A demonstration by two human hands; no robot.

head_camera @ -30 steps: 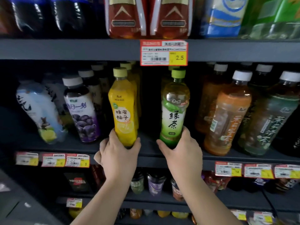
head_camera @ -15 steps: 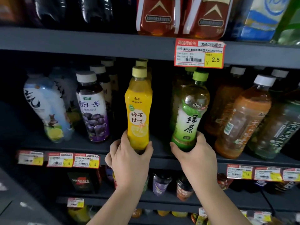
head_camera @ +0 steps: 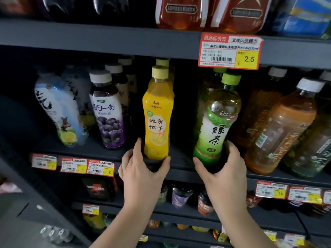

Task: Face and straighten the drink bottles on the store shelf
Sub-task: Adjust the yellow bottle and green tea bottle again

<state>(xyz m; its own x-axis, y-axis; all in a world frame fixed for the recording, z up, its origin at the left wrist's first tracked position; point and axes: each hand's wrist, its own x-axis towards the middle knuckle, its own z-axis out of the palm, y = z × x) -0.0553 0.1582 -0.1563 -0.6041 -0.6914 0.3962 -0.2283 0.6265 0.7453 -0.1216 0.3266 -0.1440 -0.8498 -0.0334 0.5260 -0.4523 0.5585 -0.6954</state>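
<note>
Left hand (head_camera: pixel 143 173): cupped around the base of the yellow honey-pomelo drink bottle (head_camera: pixel 158 120), thumb on its right side, fingers on its left.
Right hand (head_camera: pixel 223 171): wrapped around the base of the green tea bottle (head_camera: pixel 216 126), thumb at the left, fingers curling behind on the right.
Yellow honey-pomelo drink bottle: upright at the front edge of the dark grey shelf (head_camera: pixel 180 161), label facing out, more yellow-capped bottles lined up behind it.
Green tea bottle: at the shelf's front edge, well right of the yellow one, leaning right, label outward.
Left neighbours: purple grape drink bottle (head_camera: pixel 107 111), then a pale blue bottle (head_camera: pixel 59 113) tilted left.
Right neighbours: orange-brown tea bottle (head_camera: pixel 281 129) leaning right.
Above: red-and-yellow price tag (head_camera: pixel 230 51) on the upper shelf edge, reading 2.5.
</note>
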